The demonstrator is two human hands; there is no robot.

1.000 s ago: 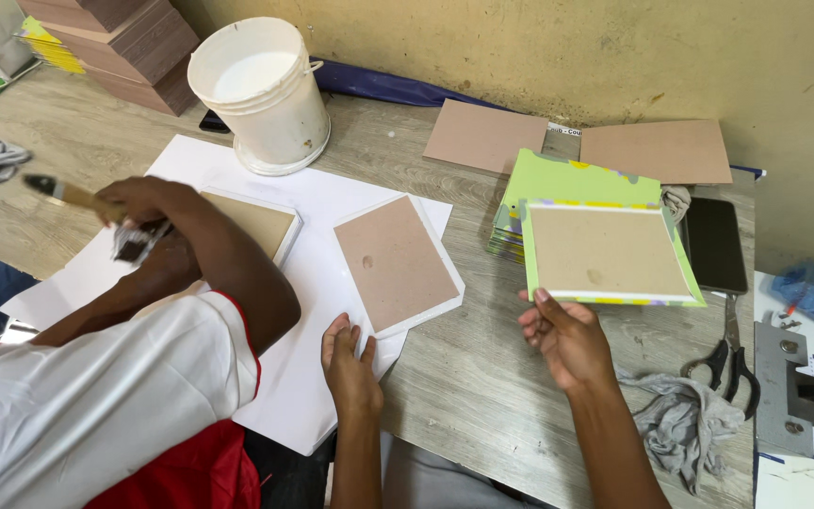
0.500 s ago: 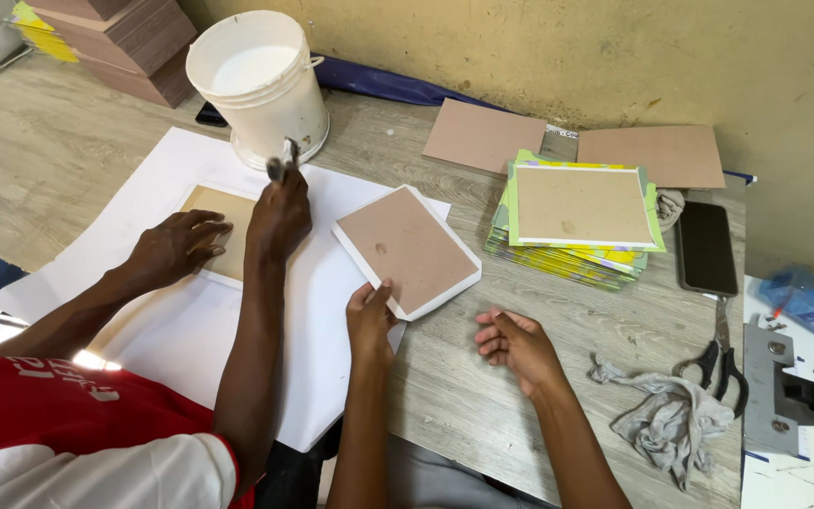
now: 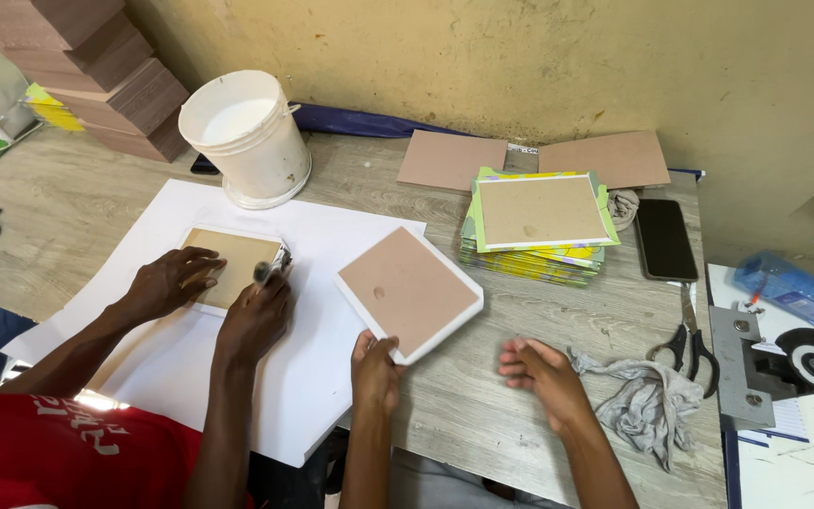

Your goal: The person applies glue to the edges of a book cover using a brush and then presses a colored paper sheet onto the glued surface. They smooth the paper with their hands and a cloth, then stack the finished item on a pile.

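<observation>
Two hands of the wearer: both low in the view, on the grey wood-grain worktop (image 3: 558, 311).
Left hand (image 3: 375, 369): fingers closed on the near corner of a brown board with a white border (image 3: 409, 292); thumb on top.
Board position: lies flat, turned like a diamond, partly on the large white sheet (image 3: 332, 311), partly on bare worktop; it runs up and away from the left hand.
Right hand (image 3: 541, 374): holds nothing, fingers loosely curled and blurred, resting just right of the board, apart from it.
Nearer hand: the left, already touching; the right is near but off to the side.
Stack of bordered boards (image 3: 539, 219): beyond the right hand, green and yellow edges.
Grey rag (image 3: 647, 410): just right of the right hand.
Scissors (image 3: 690, 339) and black phone (image 3: 664, 238): further right.
Co-worker's hands (image 3: 214, 292): pressing another board flat on the sheet, near a white bucket (image 3: 249, 137).
</observation>
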